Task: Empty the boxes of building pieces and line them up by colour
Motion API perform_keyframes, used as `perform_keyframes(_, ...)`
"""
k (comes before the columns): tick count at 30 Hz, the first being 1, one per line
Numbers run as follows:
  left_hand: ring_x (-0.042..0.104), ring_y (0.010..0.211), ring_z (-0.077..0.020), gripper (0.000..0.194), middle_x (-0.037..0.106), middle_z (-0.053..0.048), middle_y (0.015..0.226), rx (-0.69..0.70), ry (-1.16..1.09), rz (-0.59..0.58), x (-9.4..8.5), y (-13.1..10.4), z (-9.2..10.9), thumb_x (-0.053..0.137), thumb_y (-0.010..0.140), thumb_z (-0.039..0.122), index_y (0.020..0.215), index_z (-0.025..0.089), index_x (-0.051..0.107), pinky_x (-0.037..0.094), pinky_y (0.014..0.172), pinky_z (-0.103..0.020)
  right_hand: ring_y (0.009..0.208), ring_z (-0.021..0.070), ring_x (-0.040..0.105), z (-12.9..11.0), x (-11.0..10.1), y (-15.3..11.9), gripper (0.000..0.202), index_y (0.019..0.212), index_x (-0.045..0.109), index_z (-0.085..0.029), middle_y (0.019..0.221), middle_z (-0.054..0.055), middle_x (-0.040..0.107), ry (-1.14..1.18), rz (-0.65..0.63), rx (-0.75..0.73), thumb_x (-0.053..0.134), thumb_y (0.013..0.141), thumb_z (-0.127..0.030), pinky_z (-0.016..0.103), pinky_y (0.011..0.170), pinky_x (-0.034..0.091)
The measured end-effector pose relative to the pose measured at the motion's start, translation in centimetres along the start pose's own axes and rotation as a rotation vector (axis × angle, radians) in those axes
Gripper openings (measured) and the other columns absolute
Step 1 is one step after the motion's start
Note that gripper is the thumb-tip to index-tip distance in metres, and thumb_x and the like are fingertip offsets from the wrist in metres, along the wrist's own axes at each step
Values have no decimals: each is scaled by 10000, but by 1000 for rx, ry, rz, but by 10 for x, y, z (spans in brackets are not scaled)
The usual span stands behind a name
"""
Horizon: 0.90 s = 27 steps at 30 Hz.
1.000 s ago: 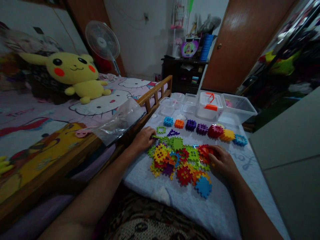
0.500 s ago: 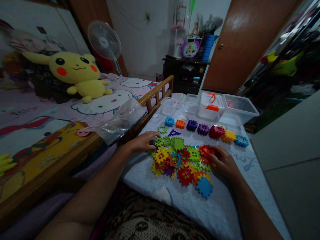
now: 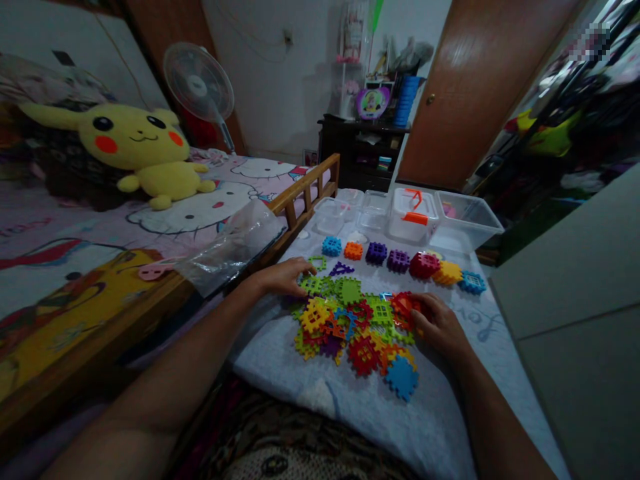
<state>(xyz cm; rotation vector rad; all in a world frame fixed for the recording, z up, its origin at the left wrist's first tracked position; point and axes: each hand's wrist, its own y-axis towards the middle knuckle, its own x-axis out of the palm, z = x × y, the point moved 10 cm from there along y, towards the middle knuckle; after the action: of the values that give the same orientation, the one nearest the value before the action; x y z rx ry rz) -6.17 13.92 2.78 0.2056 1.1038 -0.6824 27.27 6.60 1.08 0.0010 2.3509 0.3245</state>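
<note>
A loose heap of toothed plastic building tiles in green, yellow, red, orange and blue lies on the bed-like padded surface. My left hand is at the heap's left edge, thumb and fingers apart, beside a green tile. My right hand is at the right edge, its fingers bent and parted around the rim of a red tile. I cannot make out a firm grip there. Nearest me lies a solid blue tile, by a red window tile. A purple triangular tile sits behind the heap.
Behind the heap, tiles stand in colour-sorted stacks, among them a dark purple stack and a red stack. Farther back are a lidded clear box and an open clear bin. A wooden rail and plastic bag are left.
The view has shifted slightly, so everything appears a little farther left. My left thumb has come down away from the fingers, showing more green tile; my right hand stays by the red tile.
</note>
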Motion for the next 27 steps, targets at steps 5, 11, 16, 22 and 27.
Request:
perform_keyframes(5,608,1052,-259,583,634,-85,1115,-84,74,200,-29,13,-22,763,674,352,1216,170,646,463,963,-339,971,263,651,0,0,0,324,1051,703,-189,1061,109,688,6,5,-6,567,838,-391,407,882,508)
perform_keyframes(11,583,1110,-291,571,623,-95,1145,-170,131,305,-31,41,-41,789,667,354,1198,188,664,457,988,-367,941,257,654,0,-1,0,322,1052,699,-203,1032,97,694,10,6,-2,569,836,-403,403,856,516)
perform_keyframes(16,595,1103,-311,565,610,-106,1145,-209,143,256,-16,55,-48,777,653,360,1172,158,680,471,980,-368,944,260,656,-1,-1,0,324,1055,705,-207,1037,96,696,2,0,1,572,831,-399,405,862,517)
perform_keyframes(22,587,1127,-283,557,636,-86,1165,-160,145,189,-8,60,-44,766,642,348,1167,191,669,453,996,-330,950,262,648,-1,-1,0,319,1048,704,-213,1038,97,695,-2,1,-5,569,829,-402,412,878,514)
perform_keyframes(27,611,1062,-305,467,688,-77,1065,-137,169,138,-8,68,-43,745,610,315,1058,185,708,467,947,-350,957,263,649,1,0,0,324,1061,694,-206,1059,106,688,-3,-8,15,561,842,-404,417,872,513)
